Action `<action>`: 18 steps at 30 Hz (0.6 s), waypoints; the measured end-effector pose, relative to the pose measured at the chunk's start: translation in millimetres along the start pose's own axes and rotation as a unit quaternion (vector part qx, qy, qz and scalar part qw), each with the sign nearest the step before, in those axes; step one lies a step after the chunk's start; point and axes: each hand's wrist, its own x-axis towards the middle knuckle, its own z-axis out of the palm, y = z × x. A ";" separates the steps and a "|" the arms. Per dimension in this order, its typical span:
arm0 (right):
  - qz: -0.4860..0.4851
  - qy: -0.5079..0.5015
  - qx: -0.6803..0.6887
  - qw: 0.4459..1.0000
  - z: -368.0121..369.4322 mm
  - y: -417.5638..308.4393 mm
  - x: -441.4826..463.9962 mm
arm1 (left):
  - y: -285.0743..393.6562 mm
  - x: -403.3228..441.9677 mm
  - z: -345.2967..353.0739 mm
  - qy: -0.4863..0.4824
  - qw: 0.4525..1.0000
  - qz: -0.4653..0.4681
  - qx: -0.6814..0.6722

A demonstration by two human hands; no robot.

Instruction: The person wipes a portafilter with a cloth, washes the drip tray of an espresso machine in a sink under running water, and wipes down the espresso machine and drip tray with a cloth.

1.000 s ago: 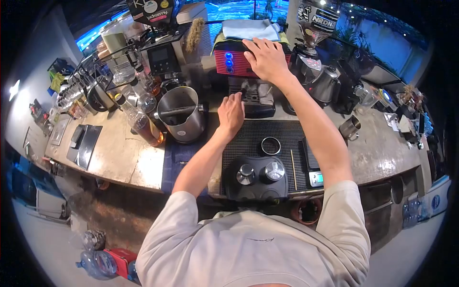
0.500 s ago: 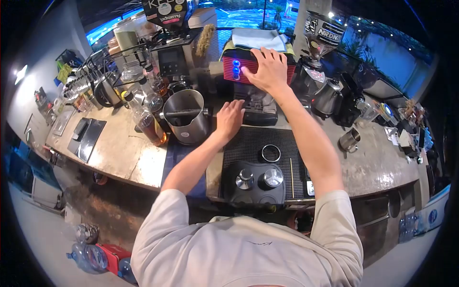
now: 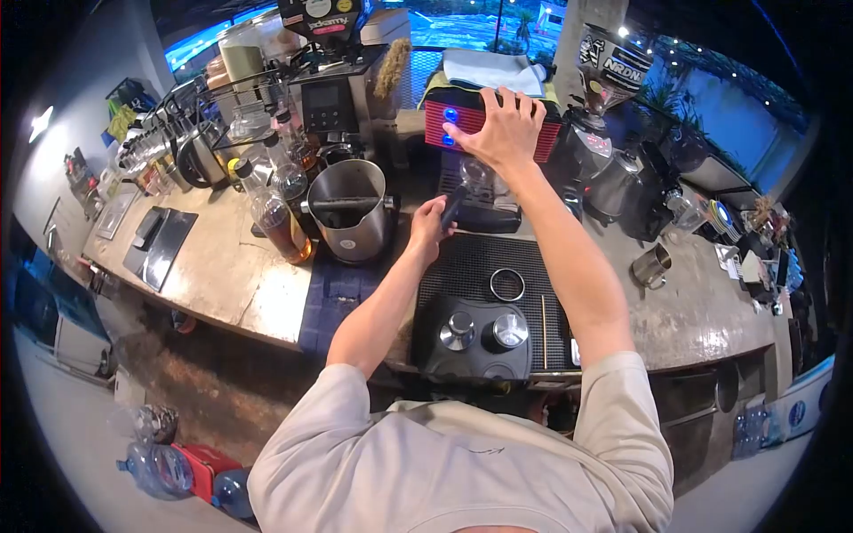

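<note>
A red espresso machine (image 3: 438, 122) with blue-lit buttons stands at the back centre, a folded cloth (image 3: 494, 71) on its top. My right hand (image 3: 503, 133) rests spread on its front upper edge, the thumb beside the lit buttons. Lower and to the left, my left hand (image 3: 430, 227) is wrapped round a dark portafilter handle (image 3: 453, 206) in front of the machine. The far end of the handle lies near the drip tray (image 3: 491, 219). Below sit a metal ring (image 3: 506, 284) on the black mat (image 3: 435, 264) and two silver tampers (image 3: 458, 331) in a dark stand (image 3: 477, 360).
A steel knock bin (image 3: 349, 233) and an amber bottle (image 3: 283, 231) stand left of my left hand. Right of the machine are a grinder (image 3: 613, 67), a kettle (image 3: 611, 191) and a steel pitcher (image 3: 651, 266). A thin stick (image 3: 544, 333) lies on the mat.
My left hand has closed round the dark handle, which now shows tilted at its fingers. My right hand stays on the machine. The whole view has shifted slightly.
</note>
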 end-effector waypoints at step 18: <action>0.003 -0.003 0.043 0.999 10.4 6.5 -2.5 | 14.6 -3.0 6.9 0.023 0.988 0.059 0.143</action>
